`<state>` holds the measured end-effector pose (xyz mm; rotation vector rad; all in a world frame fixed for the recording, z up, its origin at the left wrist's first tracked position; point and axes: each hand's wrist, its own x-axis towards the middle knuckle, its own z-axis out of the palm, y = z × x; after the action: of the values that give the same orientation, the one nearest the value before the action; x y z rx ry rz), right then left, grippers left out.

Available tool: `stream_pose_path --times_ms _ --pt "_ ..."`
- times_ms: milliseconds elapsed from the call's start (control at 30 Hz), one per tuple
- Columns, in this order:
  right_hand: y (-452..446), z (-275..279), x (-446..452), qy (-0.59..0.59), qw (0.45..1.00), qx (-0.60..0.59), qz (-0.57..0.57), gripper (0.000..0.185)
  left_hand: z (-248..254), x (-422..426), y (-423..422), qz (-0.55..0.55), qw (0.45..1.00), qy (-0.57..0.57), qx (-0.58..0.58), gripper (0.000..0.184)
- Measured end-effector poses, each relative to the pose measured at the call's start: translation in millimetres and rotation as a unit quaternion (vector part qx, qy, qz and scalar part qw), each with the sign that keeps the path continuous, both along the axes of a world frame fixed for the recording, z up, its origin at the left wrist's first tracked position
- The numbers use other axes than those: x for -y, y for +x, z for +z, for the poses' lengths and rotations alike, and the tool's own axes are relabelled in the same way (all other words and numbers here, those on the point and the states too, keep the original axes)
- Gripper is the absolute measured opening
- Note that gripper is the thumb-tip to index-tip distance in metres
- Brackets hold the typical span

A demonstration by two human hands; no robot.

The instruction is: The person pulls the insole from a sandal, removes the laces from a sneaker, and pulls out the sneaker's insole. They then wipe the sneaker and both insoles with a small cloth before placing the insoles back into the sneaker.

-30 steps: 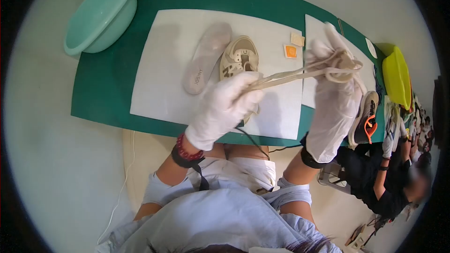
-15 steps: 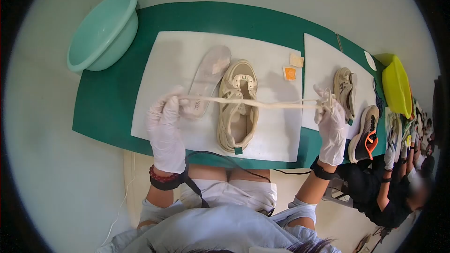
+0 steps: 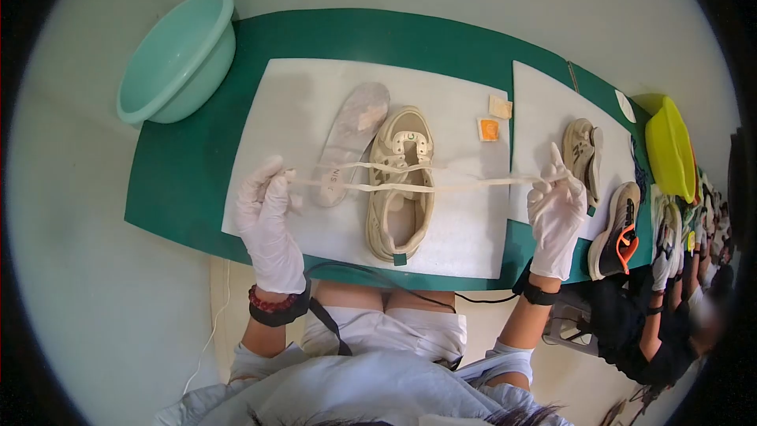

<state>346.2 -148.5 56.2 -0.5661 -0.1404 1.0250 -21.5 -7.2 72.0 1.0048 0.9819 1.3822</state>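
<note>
A cream shoelace (image 3: 402, 188) stretches crosswise above the shoe, in two strands parted over its opening. One end is pinched in the white-gloved fingers of my left hand (image 3: 270, 229). The lace's other side is gripped between thumb and fingers of my right hand (image 3: 556, 221), with one finger pointing up. Under the lace stands a beige sneaker (image 3: 376, 217) without laces, toe facing away and a green tab at its heel. A pale insole (image 3: 352, 126) lies left of it, partly crossed by the strands.
White mats (image 3: 292, 102) cover part of the green table (image 3: 177, 181). A mint basin (image 3: 169, 63) is at the left end. Small orange and beige packets (image 3: 489, 130) lie near the right mat. Further right are another beige shoe (image 3: 579, 150), a dark sneaker (image 3: 615, 233), a yellow basin (image 3: 669, 146) and co-workers.
The lace's strands have separated from one tight bundle into two, the farther one looser. My left hand has shifted slightly left; a finger of my right hand has straightened upward.
</note>
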Motion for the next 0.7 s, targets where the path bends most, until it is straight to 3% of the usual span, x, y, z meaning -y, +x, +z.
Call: stream_pose_path --times_ms 167,267,300,400,500,667,700 --pt "38 -35 20 0.148 0.987 -0.015 0.055 0.053 -1 -3 -3 0.003 0.999 -0.038 0.037 0.022" --pt "48 -44 19 -0.013 0.988 0.026 -0.155 0.053 -11 -11 -11 0.021 0.996 -0.052 0.074 0.022" --pt "25 -18 7 -0.071 0.97 0.029 -0.23 0.05 -10 -11 -12 0.021 0.995 -0.05 0.086 0.022" --pt "7 -13 2 -0.215 0.934 0.15 -0.241 0.043 -6 -11 -12 0.019 0.993 -0.023 0.113 0.023" --pt "16 -23 14 -0.242 0.909 0.318 -0.117 0.038 -6 -12 -12 0.022 0.995 0.013 0.099 0.026" --pt "3 -25 9 -0.272 0.826 0.445 -0.215 0.033 0 -8 -11 0.039 0.997 0.02 0.069 0.03" --pt "3 -18 12 -0.28 0.821 0.465 -0.178 0.033 5 -4 -8 0.044 0.998 0.02 0.051 0.03"
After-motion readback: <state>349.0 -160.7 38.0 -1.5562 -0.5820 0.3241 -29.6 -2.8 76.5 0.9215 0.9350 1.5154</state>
